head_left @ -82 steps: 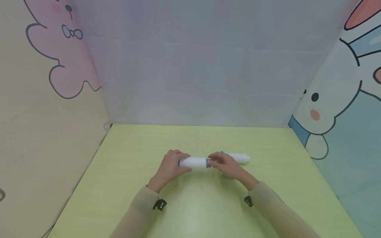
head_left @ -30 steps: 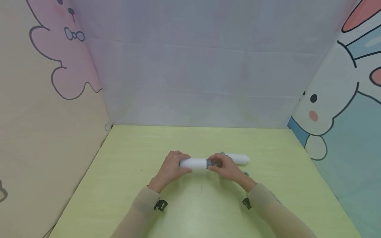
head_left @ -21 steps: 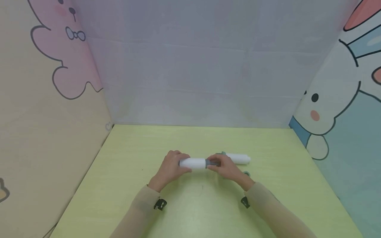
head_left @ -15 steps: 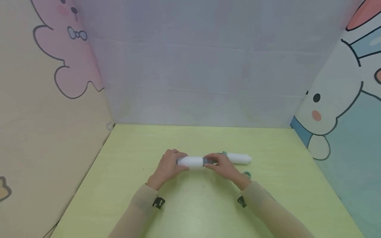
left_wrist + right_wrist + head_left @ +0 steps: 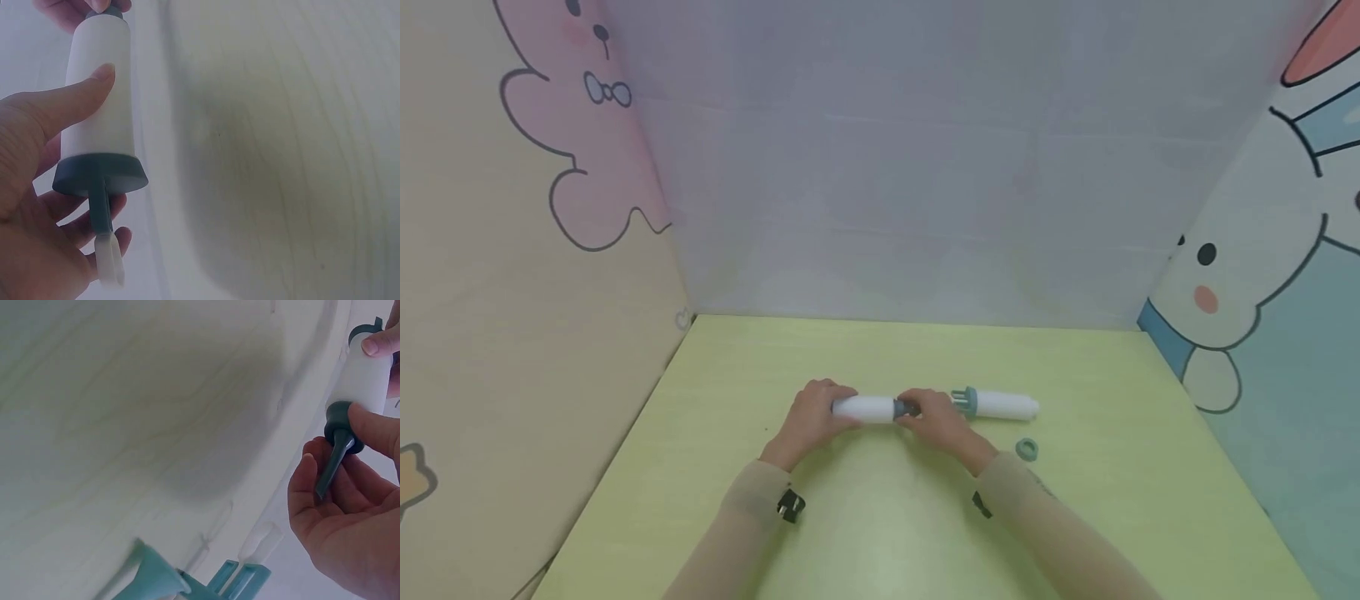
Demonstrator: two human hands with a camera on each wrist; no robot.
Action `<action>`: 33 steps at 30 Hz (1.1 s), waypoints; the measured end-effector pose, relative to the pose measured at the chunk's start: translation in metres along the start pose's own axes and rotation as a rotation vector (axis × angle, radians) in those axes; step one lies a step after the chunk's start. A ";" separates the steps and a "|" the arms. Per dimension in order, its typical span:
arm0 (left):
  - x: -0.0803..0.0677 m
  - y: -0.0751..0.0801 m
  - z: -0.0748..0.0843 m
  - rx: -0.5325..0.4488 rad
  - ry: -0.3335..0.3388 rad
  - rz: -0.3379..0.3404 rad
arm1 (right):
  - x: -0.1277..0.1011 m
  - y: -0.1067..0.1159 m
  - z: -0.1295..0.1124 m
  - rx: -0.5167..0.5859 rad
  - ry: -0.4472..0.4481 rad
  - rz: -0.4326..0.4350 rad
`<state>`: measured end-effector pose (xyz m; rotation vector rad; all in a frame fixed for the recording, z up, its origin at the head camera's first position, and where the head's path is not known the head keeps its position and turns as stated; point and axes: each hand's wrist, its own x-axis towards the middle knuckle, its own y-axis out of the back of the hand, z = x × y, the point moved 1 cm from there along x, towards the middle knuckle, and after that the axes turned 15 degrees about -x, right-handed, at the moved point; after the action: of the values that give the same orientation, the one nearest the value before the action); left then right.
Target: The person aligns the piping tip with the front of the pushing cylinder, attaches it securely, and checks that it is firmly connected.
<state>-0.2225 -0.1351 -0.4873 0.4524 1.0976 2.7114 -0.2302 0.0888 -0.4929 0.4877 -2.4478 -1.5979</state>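
Note:
A white tube (image 5: 867,409) with dark green ends lies level between my hands. My left hand (image 5: 812,417) grips its white body, thumb across it in the left wrist view. Beyond that hand, a flared dark green end cap (image 5: 100,174) carries a stem with a white tip (image 5: 109,259). My right hand (image 5: 936,419) pinches the opposite end at a dark green collar (image 5: 339,419), with the thumb pressed on it. From the collar a narrow tapered green spout (image 5: 334,465) points toward the right palm. Part of the tube is hidden by the fingers.
On the yellow table (image 5: 865,525), to the right, lies a second white tube (image 5: 1003,406) with a green pronged end (image 5: 964,402). A green ring (image 5: 1027,449) lies nearer. Patterned walls (image 5: 880,192) stand behind and at both sides.
Both hands and the held tube have shifted left, uncovering the second tube's pronged end and the green ring. The right fingers, looser at the collar earlier, now pinch it. The head view has shifted slightly.

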 end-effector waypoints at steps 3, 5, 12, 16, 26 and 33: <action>0.001 0.000 -0.009 0.017 0.000 0.010 | 0.005 -0.005 -0.004 -0.014 -0.009 0.001; 0.001 -0.002 -0.013 0.022 -0.005 0.019 | 0.007 -0.007 -0.006 -0.013 -0.009 0.007; 0.002 -0.008 -0.023 0.013 0.011 0.017 | 0.009 -0.012 -0.010 0.014 -0.001 0.029; 0.003 -0.010 -0.025 0.015 0.005 0.016 | 0.009 -0.015 -0.009 -0.002 0.002 0.036; 0.003 -0.012 -0.024 0.050 -0.001 0.018 | 0.012 -0.021 -0.005 -0.009 -0.011 0.046; 0.002 -0.013 -0.025 0.097 -0.006 0.036 | 0.009 -0.021 -0.003 0.001 0.012 0.052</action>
<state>-0.2321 -0.1414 -0.5131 0.4998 1.2345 2.6941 -0.2342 0.0747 -0.5111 0.4295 -2.4322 -1.5688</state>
